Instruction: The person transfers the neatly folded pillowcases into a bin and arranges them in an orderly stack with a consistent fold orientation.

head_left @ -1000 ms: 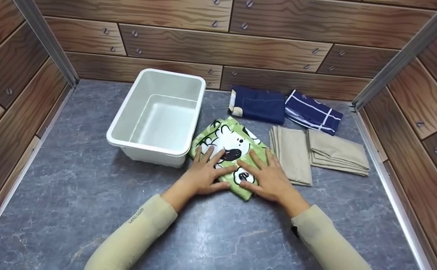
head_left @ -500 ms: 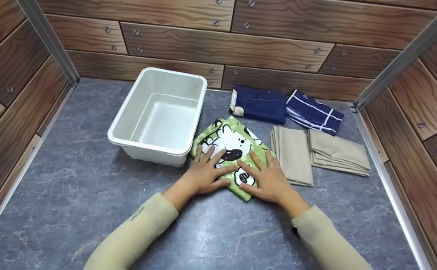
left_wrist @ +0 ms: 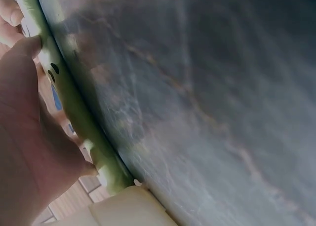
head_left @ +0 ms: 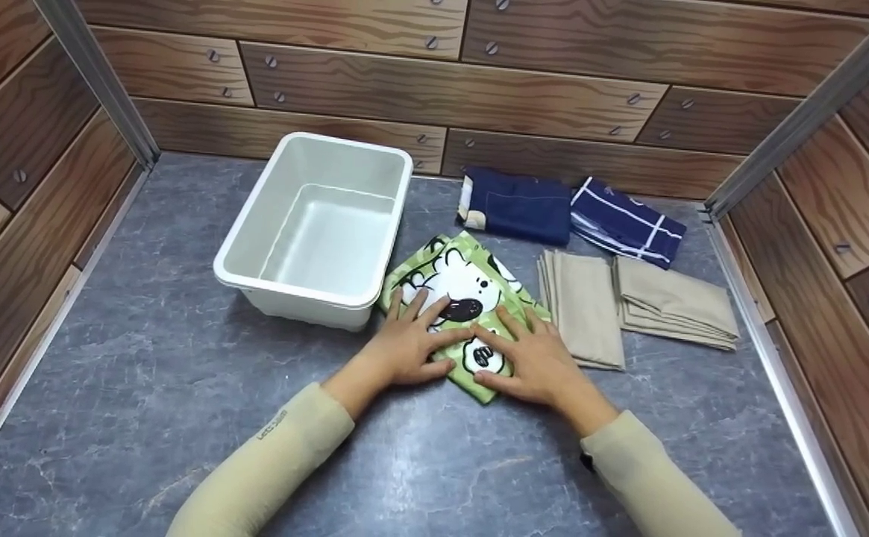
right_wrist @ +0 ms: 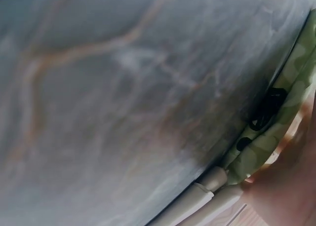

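In the head view, the left hand (head_left: 403, 352) and right hand (head_left: 537, 359) rest, fingers spread apart, on the folded green cloth with white cartoon print (head_left: 458, 282), probably to flatten its layers against the grey marbled counter (head_left: 419, 477); dark lettering (head_left: 272, 426) on the khaki left sleeve (head_left: 277, 459) (a brand, perhaps) is too blurred to read. The left wrist view shows the cloth's edge, as does the right.

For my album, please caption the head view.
Left hand and right hand rest on green cloth beside a white bin.
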`<state>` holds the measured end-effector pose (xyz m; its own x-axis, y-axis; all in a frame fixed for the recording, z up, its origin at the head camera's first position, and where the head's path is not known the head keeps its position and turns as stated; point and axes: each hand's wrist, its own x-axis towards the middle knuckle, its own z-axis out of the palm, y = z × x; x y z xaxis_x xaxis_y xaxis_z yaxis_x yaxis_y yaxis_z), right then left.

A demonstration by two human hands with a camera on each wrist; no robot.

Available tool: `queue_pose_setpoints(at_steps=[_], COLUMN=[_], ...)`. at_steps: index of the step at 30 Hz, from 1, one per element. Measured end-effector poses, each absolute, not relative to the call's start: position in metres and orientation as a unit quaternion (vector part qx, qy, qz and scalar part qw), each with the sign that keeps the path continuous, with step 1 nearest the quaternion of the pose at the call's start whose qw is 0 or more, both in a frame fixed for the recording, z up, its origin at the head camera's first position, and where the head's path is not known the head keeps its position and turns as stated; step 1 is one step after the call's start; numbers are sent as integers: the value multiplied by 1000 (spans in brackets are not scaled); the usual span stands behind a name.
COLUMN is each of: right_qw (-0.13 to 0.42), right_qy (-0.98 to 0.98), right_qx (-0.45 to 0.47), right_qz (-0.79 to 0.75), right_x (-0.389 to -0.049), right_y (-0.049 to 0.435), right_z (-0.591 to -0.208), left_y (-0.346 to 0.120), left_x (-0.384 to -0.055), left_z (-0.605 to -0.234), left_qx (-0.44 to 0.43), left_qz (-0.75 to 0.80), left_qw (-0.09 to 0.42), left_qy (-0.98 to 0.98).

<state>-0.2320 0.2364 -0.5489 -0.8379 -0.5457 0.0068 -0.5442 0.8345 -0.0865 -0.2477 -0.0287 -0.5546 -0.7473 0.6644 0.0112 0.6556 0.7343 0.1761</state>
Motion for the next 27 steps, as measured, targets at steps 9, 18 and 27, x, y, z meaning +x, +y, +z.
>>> queue_pose_setpoints(at_steps=[9,18,27], right_qw=[1,6,1], right_qy=[964,965,963], right_qx=[-264,-257,-263], right_qz=[-37,-54,-64], right_x=[-232,-241,-242], right_y=[233,239,240], right_z=[-551,-554,-555], left_y=[-32,-29,-26], left_x=[-252,-246,-246], left_z=[-555,-554,-553], left_qx=[354,338,326], left_qz=[86,86,79], left_qw=[-13,-8,12], left_qy=[931,937,942])
